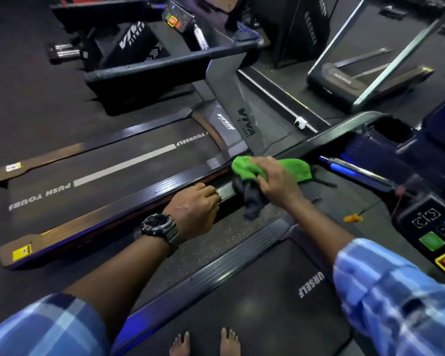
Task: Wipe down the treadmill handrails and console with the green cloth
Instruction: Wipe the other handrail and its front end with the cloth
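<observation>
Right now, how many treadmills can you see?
3, maybe more hidden: one underfoot, one to the left with the striped belt, and one at the upper right.

Green cloth (252, 168) under right hand (278, 181)

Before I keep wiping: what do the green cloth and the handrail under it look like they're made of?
Green cloth: soft, matte fabric, probably microfibre, judging by the fuzzy nap and loose folds under the right hand.
Handrail: hard and dark, glossy enough to catch light streaks, so painted metal or moulded plastic; I can't tell which. The left hand grips a brighter, metallic-looking section.
</observation>
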The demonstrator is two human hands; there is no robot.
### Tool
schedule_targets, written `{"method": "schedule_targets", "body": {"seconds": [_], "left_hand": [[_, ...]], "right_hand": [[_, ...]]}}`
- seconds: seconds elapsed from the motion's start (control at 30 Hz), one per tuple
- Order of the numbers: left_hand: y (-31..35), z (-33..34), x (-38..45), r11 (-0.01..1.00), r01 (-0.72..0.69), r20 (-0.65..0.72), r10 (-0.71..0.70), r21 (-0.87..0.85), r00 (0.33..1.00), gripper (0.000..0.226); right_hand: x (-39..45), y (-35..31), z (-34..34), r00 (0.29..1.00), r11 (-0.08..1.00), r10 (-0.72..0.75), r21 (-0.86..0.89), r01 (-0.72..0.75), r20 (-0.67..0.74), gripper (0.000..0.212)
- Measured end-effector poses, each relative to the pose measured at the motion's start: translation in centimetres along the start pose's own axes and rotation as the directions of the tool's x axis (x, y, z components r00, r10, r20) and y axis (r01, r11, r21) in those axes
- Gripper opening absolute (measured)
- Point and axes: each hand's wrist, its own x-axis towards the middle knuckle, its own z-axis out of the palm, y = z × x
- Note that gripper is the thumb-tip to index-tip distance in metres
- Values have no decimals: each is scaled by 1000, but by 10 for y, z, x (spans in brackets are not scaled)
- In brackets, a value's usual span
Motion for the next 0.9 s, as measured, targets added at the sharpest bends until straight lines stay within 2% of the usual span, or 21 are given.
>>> {"method": "schedule_targets", "body": {"seconds": [0.07, 0.1, 0.17, 0.23, 0.3, 0.37, 0.43, 0.47, 0.53, 0.6, 0.67, 0.73, 0.8, 0.9], "left_hand": [[0, 1, -1, 999, 47, 49, -46, -27, 998, 25], [1, 1, -1, 998, 59, 67, -57, -28, 996, 27], [1, 0, 1, 999, 45, 85, -43, -19, 995, 31], [2, -3, 0, 999, -2, 68, 4, -34, 998, 30], [2, -7, -2, 999, -29, 49, 31, -30, 998, 26], [0, -10, -3, 999, -38, 87, 40, -21, 995, 30], [-4, -9, -5, 998, -59, 107, 61, -15, 992, 35], [-4, -9, -2, 998, -64, 133, 66, -16, 989, 35], [-4, -13, 0, 997, -70, 168, 73, -23, 983, 32], [-3, -17, -2, 993, -116, 143, 115, -3, 983, 27], [-8, -17, -2, 985, -172, 101, 174, -29, 980, 26], [-19, -13, -6, 981, -184, 113, 191, -68, 975, 24], [-27, -10, -8, 979, -174, 136, 187, -103, 973, 29], [-35, -15, -9, 962, -191, 158, 223, -196, 962, 36]], "right_hand": [[31, -5, 3, 983, 982, 156, -95, -165, -93, 38], [42, -20, 6, 981, 978, 164, -110, -175, -99, 37], [42, -60, 16, 991, 989, 128, -67, -131, -51, 36], [12, -79, 26, 999, 1000, -15, 13, 16, -49, 39], [-22, -69, 26, 990, 988, -125, 79, 130, -62, 43], [-28, -43, 18, 983, 986, -163, 23, 165, -90, 43], [-7, -27, 13, 990, 997, -66, -43, 61, -128, 41], [8, -29, 11, 989, 997, 36, -57, -45, -141, 43], [25, -50, 18, 984, 987, 149, -50, -154, -93, 49], [17, -78, 33, 993, 996, 81, -19, -83, -81, 43], [-8, -88, 44, 989, 999, 6, 37, 0, -150, 32], [-38, -85, 50, 978, 997, -1, 73, 17, -210, 32], [-49, -77, 50, 965, 997, 70, 37, -63, -254, 34], [-12, -92, 58, 903, 955, 291, 47, -292, -315, 38]]}}
